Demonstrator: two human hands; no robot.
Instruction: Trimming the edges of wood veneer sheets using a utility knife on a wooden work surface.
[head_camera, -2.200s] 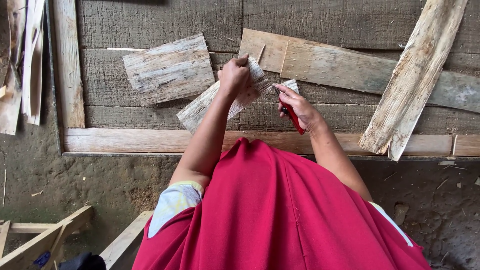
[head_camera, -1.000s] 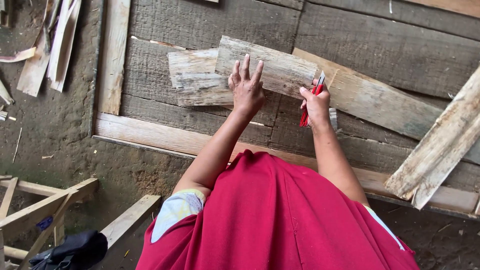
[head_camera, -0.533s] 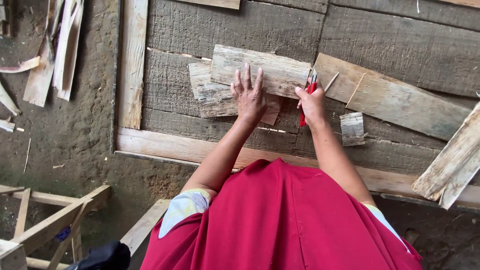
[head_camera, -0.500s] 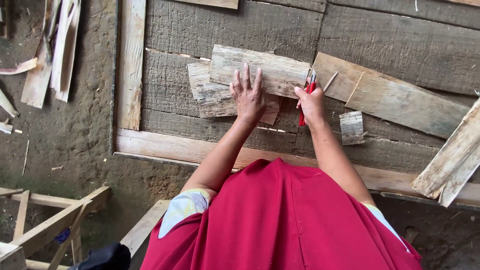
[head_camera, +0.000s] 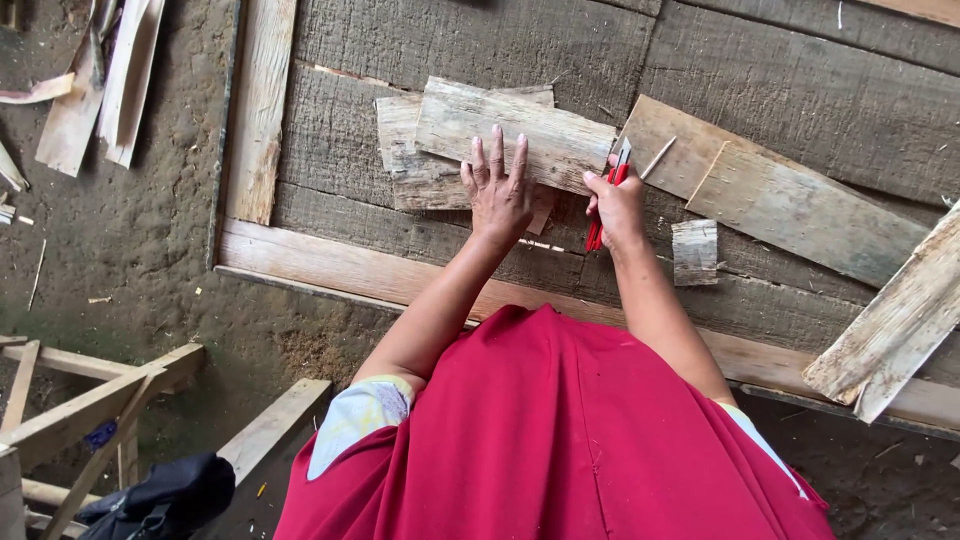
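Note:
My left hand (head_camera: 497, 192) lies flat with fingers spread on a short weathered wooden plank (head_camera: 515, 132), pressing it down on the grey board platform (head_camera: 800, 90). A second, paler plank piece (head_camera: 420, 170) sits under it to the left. My right hand (head_camera: 617, 205) grips a red-handled cutter (head_camera: 608, 195) with its blade tip up at the plank's right end. A small cut-off block of wood (head_camera: 694, 250) lies just right of my right hand.
A long flat board (head_camera: 790, 200) lies to the right, another plank (head_camera: 895, 320) slants at the far right. Pale timber rails (head_camera: 262, 110) frame the platform. Scrap slats (head_camera: 110, 80) lie on the dirt at left; a wooden frame (head_camera: 80, 410) and a dark bag (head_camera: 160, 495) sit lower left.
The view has shifted so the planks sit more central. My left hand stays flat on the plank and my right hand keeps the cutter at its right end; the cut-off block lies beside it.

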